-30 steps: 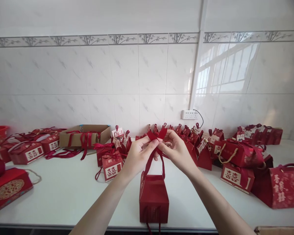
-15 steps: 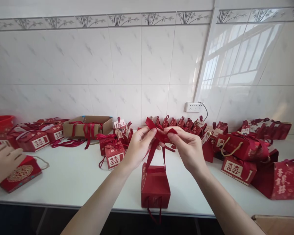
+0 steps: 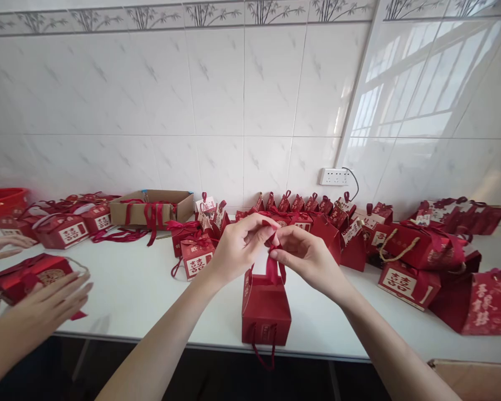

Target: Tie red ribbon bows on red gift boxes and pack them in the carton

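A dark red gift box (image 3: 268,312) stands upright near the table's front edge, a cord handle hanging down its near side. Above it, a red ribbon (image 3: 272,270) runs up from the box into my fingers. My left hand (image 3: 244,245) pinches the ribbon between thumb and fingers. Close against it on the right, my right hand (image 3: 303,253) is closed on the same ribbon at the knot or loop. The fingertips cover part of the ribbon, so its exact shape there is hidden.
At left, another person's hand (image 3: 52,306) lies by a red box (image 3: 29,275). A cardboard box (image 3: 125,220) with ribbons hanging over its side stands at the back. Stacked red boxes (image 3: 409,284) sit at right, a row of small ones along the wall. A socket strip (image 3: 334,177) is on the wall.
My hands have drawn closer together, and the spread ribbon loops are now gathered between my fingers. The view has tilted down. At left, the other person's hands have moved further into view.
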`<state>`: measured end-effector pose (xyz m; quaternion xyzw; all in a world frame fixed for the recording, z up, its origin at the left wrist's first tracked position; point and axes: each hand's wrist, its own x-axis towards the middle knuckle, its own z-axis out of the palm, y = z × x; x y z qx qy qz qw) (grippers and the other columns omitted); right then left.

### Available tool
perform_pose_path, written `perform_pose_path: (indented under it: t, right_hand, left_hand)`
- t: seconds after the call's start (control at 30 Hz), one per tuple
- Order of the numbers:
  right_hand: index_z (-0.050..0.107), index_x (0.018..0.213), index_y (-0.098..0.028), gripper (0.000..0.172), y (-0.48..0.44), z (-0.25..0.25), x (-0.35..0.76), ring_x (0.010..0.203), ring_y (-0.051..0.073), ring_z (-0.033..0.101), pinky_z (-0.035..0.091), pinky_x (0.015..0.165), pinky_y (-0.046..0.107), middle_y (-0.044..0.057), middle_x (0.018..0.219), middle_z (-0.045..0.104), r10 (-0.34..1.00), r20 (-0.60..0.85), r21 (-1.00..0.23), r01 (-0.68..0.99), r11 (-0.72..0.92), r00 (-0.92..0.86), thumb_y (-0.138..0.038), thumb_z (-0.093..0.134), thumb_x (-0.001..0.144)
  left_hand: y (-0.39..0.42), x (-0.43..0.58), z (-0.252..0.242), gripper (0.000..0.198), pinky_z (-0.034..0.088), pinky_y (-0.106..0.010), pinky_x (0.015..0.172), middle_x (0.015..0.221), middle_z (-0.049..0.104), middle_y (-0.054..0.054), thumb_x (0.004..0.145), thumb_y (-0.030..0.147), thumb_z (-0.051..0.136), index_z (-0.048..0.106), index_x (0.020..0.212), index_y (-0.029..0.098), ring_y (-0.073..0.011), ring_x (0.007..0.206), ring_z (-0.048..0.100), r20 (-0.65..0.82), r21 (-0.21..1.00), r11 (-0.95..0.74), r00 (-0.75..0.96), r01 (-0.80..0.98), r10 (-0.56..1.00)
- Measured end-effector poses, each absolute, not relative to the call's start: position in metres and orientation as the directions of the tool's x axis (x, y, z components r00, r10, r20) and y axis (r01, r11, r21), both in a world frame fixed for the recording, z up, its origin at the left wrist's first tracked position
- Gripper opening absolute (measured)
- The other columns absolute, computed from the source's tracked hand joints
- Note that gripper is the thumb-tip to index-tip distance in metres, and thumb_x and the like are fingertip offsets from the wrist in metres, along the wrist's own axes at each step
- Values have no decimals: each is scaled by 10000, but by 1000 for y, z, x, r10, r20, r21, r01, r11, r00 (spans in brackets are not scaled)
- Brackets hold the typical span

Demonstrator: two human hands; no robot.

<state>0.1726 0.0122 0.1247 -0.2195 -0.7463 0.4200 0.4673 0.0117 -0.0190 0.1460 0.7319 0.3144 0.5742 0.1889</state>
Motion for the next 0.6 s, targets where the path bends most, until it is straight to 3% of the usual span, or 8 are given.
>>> perform_pose_path:
  t: [0.13, 0.2, 0.27, 0.33, 0.4, 0.5, 0.6]
  right_hand:
    - [590, 800, -216, 58, 9, 121, 170, 524, 111, 504, 404, 511, 220, -38, 585, 567, 719, 608, -709, 179, 682, -337, -255, 614, 765]
    - [595, 827, -232, 89, 5, 119, 169, 489, 114, 497, 387, 490, 218, -48, 552, 568, 691, 674, -636, 273, 722, -261, -214, 596, 740]
    - [619, 872, -242, 155, 1, 118, 169, 549, 136, 571, 436, 542, 234, -28, 637, 642, 661, 709, -598, 287, 748, -246, -191, 573, 733]
    - [659, 909, -240, 201, -2, 119, 170, 717, 177, 649, 496, 663, 273, 6, 814, 703, 648, 705, -613, 214, 761, -288, -191, 554, 745]
    - [697, 915, -230, 206, -2, 121, 170, 846, 207, 666, 517, 765, 315, 25, 909, 714, 686, 658, -707, 60, 705, -311, -238, 543, 779]
    - [725, 829, -202, 202, 2, 123, 168, 822, 212, 680, 544, 764, 334, 44, 835, 725, 819, 532, -846, -174, 504, -213, -356, 599, 795]
    - [704, 759, -169, 222, 7, 123, 163, 746, 202, 686, 564, 727, 330, 55, 753, 725, 902, 422, -875, -302, 377, -96, -369, 754, 676]
  left_hand:
    - [-24, 8, 146, 172, 509, -270, 675, 765, 690, -53, 848, 229, 523, 693, 857, 209, -164, 704, 632, 775, 464, -815, 287, 347, 563]
    - [-25, 7, 145, 162, 516, -316, 732, 783, 693, -67, 806, 198, 541, 703, 816, 211, -201, 784, 636, 783, 404, -836, 333, 371, 525]
    - [-24, 7, 143, 155, 517, -341, 757, 769, 691, -68, 771, 175, 556, 706, 782, 213, -219, 818, 631, 790, 383, -844, 341, 375, 509]
    - [-23, 5, 141, 153, 520, -339, 745, 753, 689, -63, 756, 160, 560, 704, 764, 212, -213, 791, 632, 806, 378, -848, 318, 371, 499]
    - [-22, 4, 140, 157, 522, -328, 723, 756, 691, -61, 754, 147, 555, 700, 763, 209, -201, 762, 636, 825, 375, -856, 295, 356, 483]
    - [-22, 4, 137, 167, 528, -335, 741, 791, 704, -66, 769, 133, 547, 697, 794, 201, -202, 790, 649, 847, 380, -875, 267, 300, 460]
    - [-23, 8, 130, 157, 532, -358, 804, 778, 715, -65, 809, 162, 546, 700, 803, 197, -216, 869, 661, 860, 458, -860, 132, 227, 493]
